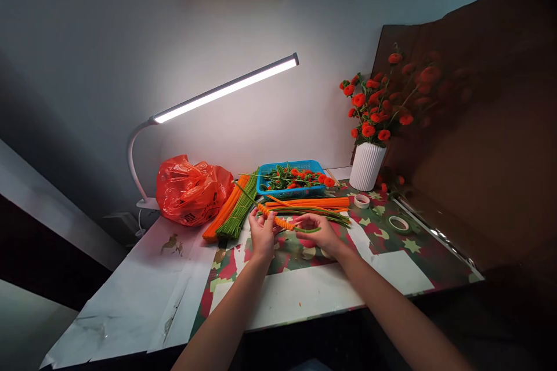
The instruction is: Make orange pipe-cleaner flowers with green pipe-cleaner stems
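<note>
An orange coil wound round a green stem (285,224) is stretched between my two hands over the patterned table cover. My left hand (263,235) pinches it near the middle, with the stem running up to the left past the fingers. At the coil's right end my right hand (319,233) has its fingers closed on the green part, whose tip sticks out to the right. Just behind my hands lie orange pipe cleaners (326,203) and several green ones (335,215). Bundles of orange (226,211) and green stems (239,213) lie to the left.
A blue basket (289,191) holds small orange-red flowers. At the back stand a white vase (368,167) of flowers and a lit lamp (226,90). A red plastic bag (191,191) sits at the left. Two tape rolls (361,202) (398,224) lie at the right.
</note>
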Demonstrator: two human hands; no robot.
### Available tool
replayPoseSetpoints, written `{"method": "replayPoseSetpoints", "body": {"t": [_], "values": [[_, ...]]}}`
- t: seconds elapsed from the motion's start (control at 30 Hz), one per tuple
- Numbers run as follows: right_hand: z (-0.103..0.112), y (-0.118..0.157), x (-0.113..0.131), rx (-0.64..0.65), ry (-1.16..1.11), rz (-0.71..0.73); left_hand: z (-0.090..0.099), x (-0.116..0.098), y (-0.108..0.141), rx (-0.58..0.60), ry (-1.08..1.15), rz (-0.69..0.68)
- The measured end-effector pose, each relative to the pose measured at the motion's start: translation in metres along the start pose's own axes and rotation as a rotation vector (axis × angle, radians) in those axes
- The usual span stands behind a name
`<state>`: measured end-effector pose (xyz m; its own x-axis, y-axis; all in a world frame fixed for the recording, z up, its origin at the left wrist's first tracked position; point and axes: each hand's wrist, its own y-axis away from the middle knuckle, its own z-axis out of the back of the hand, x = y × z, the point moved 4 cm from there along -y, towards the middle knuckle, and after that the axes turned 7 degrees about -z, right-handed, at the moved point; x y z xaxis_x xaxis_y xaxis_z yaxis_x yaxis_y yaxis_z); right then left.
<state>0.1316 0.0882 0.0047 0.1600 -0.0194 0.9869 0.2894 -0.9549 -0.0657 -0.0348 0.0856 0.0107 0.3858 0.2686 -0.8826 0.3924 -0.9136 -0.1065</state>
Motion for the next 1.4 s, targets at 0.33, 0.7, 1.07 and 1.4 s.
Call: {"method": "replayPoseSetpoints", "body": {"t": [0.33, 0.7, 1.07, 1.4], "values": [[-0.002, -0.001, 0.004, -0.007, -0.198, -0.006, 0.000, 0.003, 0.001, 0.011, -0.078, -0.009], [0.009, -0.012, -0.001, -0.079, -0.297, -0.065, -0.018, 0.013, 0.019, 0.595, -0.035, 0.628], [0.017, -0.009, 0.003, -0.324, -0.399, -0.044, -0.018, 0.010, 0.015, 0.503, 0.313, 0.695], [0.010, -0.008, -0.002, -0.274, -0.193, -0.015, -0.004, 0.014, -0.002, 0.147, -0.113, 0.055]]}}
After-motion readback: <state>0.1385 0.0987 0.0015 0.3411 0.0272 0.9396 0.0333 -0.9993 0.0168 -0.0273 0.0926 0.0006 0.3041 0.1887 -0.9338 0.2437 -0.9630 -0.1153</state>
